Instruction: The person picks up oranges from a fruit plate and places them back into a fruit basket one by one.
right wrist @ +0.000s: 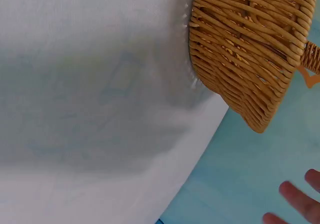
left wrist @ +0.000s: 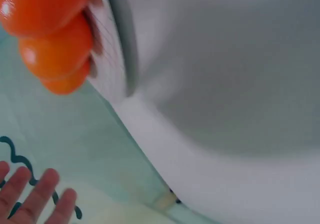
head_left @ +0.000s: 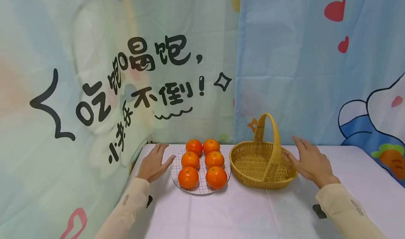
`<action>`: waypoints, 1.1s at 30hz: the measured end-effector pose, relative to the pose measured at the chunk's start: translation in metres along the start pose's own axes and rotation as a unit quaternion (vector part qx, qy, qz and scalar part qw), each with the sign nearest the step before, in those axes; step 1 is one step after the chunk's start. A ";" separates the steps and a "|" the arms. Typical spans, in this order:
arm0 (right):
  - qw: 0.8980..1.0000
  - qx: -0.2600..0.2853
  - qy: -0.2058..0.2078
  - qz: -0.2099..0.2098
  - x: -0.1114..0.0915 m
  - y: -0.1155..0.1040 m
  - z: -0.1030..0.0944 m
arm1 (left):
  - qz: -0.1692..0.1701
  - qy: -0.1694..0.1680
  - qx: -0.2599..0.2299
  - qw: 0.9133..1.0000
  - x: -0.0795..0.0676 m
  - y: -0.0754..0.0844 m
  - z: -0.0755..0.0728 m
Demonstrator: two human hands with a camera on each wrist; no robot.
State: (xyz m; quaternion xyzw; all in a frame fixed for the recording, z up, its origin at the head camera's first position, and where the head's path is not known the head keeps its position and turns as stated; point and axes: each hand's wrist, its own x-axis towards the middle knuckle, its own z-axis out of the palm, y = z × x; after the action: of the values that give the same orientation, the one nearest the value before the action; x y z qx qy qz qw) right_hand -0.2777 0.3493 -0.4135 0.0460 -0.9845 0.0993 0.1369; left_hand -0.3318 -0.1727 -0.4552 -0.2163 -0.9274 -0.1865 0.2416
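Note:
Several oranges [head_left: 190, 160] sit in two rows on a round plate [head_left: 202, 190] with a grid pattern. Left of the plate is my left hand [head_left: 155, 164], its fingers extended and holding nothing; the left wrist view shows its spread fingers [left wrist: 37, 199] apart from the oranges [left wrist: 57, 46]. A yellow woven basket [head_left: 250, 179] with a tall arched handle stands just right of the plate, with nothing inside it. My right hand [head_left: 313, 163] is at the basket's right side, fingers straight, thumb close to the rim. In the right wrist view its fingers [right wrist: 301, 200] show apart from the basket wall [right wrist: 240, 49].
A white cloth covers the table [head_left: 240, 214]. Printed curtains [head_left: 196, 17] hang behind it and along its left side, close to the left arm. The basket's handle [head_left: 275, 140] rises well above the oranges.

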 end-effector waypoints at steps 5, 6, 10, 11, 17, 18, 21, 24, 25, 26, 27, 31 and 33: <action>0.998 0.035 0.056 0.026 -0.002 -0.002 0.007 | -0.016 0.037 -0.080 0.996 -0.005 0.016 0.006; 0.997 0.042 0.057 0.032 -0.002 -0.001 0.010 | -0.020 0.038 -0.090 0.995 -0.006 0.020 0.008; 0.995 0.064 0.054 0.052 -0.007 0.002 0.025 | -0.033 0.016 -0.114 0.993 -0.014 0.031 0.015; 0.995 0.067 0.047 0.056 -0.009 0.002 0.028 | -0.033 0.008 -0.118 0.992 -0.017 0.033 0.017; 0.994 0.084 0.004 0.070 -0.018 0.005 0.042 | -0.037 -0.047 -0.136 0.989 -0.031 0.037 0.032; 0.994 0.088 -0.001 0.072 -0.018 0.005 0.043 | -0.037 -0.055 -0.136 0.988 -0.032 0.036 0.034; 0.992 0.099 -0.009 0.075 -0.020 0.005 0.046 | -0.042 -0.070 -0.137 0.987 -0.037 0.037 0.038; 0.991 0.111 -0.014 0.079 -0.021 0.005 0.047 | -0.043 -0.074 -0.139 0.987 -0.039 0.039 0.040; 0.990 0.115 -0.014 0.082 -0.021 0.005 0.047 | -0.047 -0.076 -0.142 0.986 -0.039 0.039 0.041; 0.989 0.119 -0.016 0.084 -0.021 0.006 0.047 | -0.049 -0.077 -0.145 0.985 -0.039 0.040 0.041; 0.989 0.122 -0.017 0.087 -0.022 0.006 0.048 | -0.050 -0.078 -0.142 0.985 -0.039 0.041 0.042; 0.987 0.129 -0.017 0.097 -0.022 0.006 0.048 | -0.049 -0.081 -0.141 0.985 -0.039 0.043 0.042; 0.987 0.127 -0.016 0.100 -0.022 0.006 0.049 | -0.048 -0.081 -0.138 0.986 -0.039 0.044 0.043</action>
State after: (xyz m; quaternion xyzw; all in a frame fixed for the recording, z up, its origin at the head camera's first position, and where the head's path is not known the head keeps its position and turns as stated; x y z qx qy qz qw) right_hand -0.2704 0.3462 -0.4666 -0.0345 -0.9656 0.2363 0.1033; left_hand -0.2956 -0.1291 -0.4998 -0.2169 -0.9185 -0.3063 0.1244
